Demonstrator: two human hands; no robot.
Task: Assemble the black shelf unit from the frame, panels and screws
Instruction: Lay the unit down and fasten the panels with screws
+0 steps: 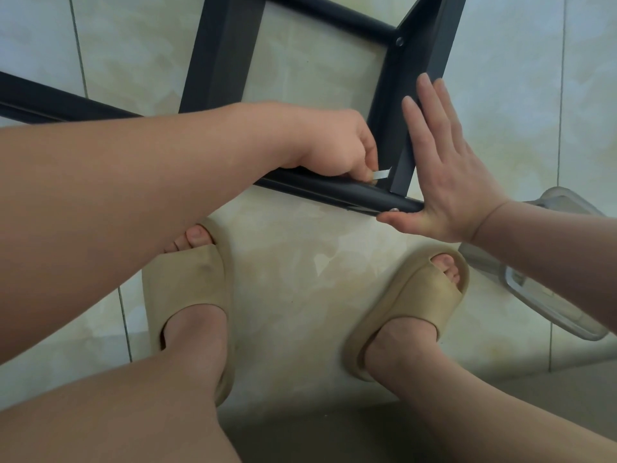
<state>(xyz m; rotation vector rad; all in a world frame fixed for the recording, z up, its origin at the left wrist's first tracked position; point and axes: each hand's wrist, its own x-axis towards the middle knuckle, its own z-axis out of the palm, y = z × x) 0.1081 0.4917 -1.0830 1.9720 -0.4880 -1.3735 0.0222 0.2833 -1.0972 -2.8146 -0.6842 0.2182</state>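
Note:
The black shelf frame (220, 61) lies on the tiled floor, its tubes and flat panels joined at corners. My left hand (337, 145) grips a small silver wrench (482, 174) at the inner corner, just above the near black tube (334, 190). My right hand (444, 168) is flat with straight fingers, pressing against the outer side of the upright black panel (405, 105) and the tube's end. A screw head (394, 210) shows on the tube by my right thumb. Another screw (399, 41) sits at the far corner.
My two feet in beige slippers (190, 295) stand on the cream floor tiles below the frame. A clear plastic container (547, 295) lies at the right, partly under my right forearm. Another black bar (50, 101) runs off to the left.

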